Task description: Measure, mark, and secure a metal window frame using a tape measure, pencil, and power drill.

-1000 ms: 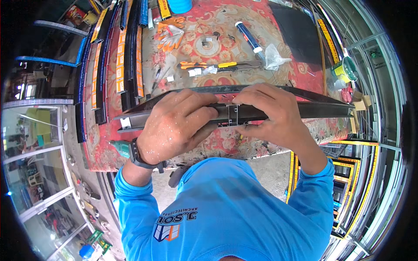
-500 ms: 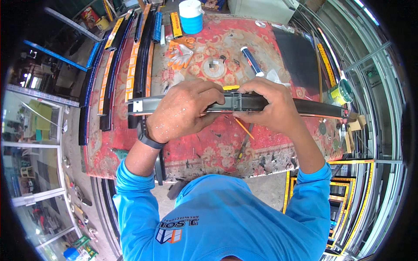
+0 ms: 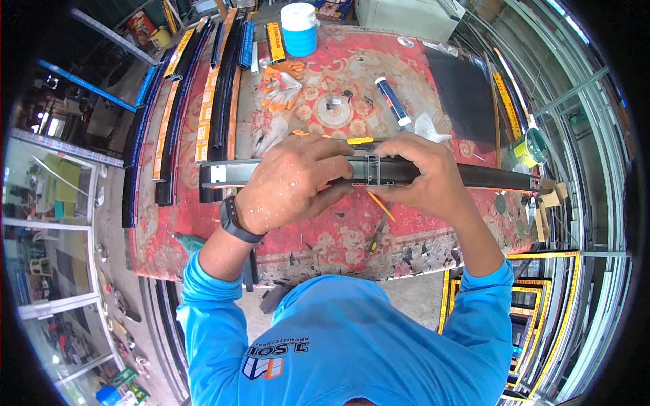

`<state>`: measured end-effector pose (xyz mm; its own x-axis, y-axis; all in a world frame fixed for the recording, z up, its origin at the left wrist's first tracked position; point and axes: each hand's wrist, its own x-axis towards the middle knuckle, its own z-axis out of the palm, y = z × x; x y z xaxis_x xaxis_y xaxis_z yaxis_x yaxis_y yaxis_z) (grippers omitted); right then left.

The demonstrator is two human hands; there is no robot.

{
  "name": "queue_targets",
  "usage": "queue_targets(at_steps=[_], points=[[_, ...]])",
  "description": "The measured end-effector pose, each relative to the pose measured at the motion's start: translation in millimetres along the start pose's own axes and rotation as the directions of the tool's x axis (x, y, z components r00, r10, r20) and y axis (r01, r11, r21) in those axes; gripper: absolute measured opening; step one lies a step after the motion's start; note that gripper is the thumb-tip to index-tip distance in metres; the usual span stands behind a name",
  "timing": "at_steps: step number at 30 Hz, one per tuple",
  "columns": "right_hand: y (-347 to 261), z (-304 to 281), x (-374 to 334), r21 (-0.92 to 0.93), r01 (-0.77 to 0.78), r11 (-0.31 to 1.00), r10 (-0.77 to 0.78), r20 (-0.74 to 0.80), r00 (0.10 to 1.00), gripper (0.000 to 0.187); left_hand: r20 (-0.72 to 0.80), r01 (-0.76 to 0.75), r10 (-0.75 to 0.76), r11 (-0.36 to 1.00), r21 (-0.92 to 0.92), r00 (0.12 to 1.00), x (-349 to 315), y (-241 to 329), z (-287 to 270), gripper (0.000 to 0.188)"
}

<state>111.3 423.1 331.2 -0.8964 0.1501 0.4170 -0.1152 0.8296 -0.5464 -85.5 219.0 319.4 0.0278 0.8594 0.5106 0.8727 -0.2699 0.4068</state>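
Observation:
A long dark aluminium profile (image 3: 494, 177) lies across the view in front of me, its channel showing. My left hand (image 3: 288, 186) is closed around it left of the middle. At the middle a short cut piece of profile (image 3: 373, 170) sits crosswise on the long one. My right hand (image 3: 430, 169) pinches at this spot, thumb on the near side and fingers on the far side. Fingertips of both hands are close to the short piece. Just below them, a yellow pencil (image 3: 383, 208) lies on the table, partly hidden by the right thumb.
The table (image 3: 325, 237) has a worn red patterned cover. On it are orange-and-white gloves (image 3: 282, 86), a sealant tube (image 3: 393, 101), a yellow-handled tool (image 3: 360, 141) and a blue jug (image 3: 299, 30). Several long profiles (image 3: 210, 95) lie at left; a green bucket (image 3: 533, 147) stands at right.
The profile has rolled slightly, showing more of its dark channel, and its left end sits a little lower. Both hands have shifted slightly, and the short piece has moved a little right.

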Motion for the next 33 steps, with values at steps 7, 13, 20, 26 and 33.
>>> queue_targets(at_steps=[7, 13, 20, 26, 33], points=[[-10.6, 0.1, -14.2, -0.045, 0.027, 0.999, -0.026, 0.012, 1.0, 0.054, -0.016, -0.002, 0.003, 0.999, 0.054, 1.0, -9.4, 17.3, 6.8, 0.03], [-13.2, 4.1, -25.6, -0.061, 0.021, 0.998, -0.02, 0.024, 1.0, 0.056, 0.002, 0.0, 0.0, 0.998, 0.06, 1.0, -14.2, 22.5, 6.4, 0.035], [-14.6, 2.9, -31.1, -0.066, 0.02, 0.998, -0.017, 0.043, 0.999, 0.06, 0.029, 0.024, -0.026, 0.997, 0.068, 0.999, -18.5, 26.1, 7.4, 0.034], [-19.0, 4.8, -34.1, -0.061, 0.02, 0.998, -0.019, 0.015, 1.0, 0.063, 0.039, 0.034, -0.036, 0.998, 0.045, 0.999, -19.0, 29.1, 7.3, 0.044], [-19.6, 4.1, -38.4, -0.071, 0.013, 0.997, -0.009, 0.053, 0.999, 0.059, 0.051, 0.088, -0.089, 0.996, 0.022, 0.995, -17.9, 36.0, 5.5, 0.062]])
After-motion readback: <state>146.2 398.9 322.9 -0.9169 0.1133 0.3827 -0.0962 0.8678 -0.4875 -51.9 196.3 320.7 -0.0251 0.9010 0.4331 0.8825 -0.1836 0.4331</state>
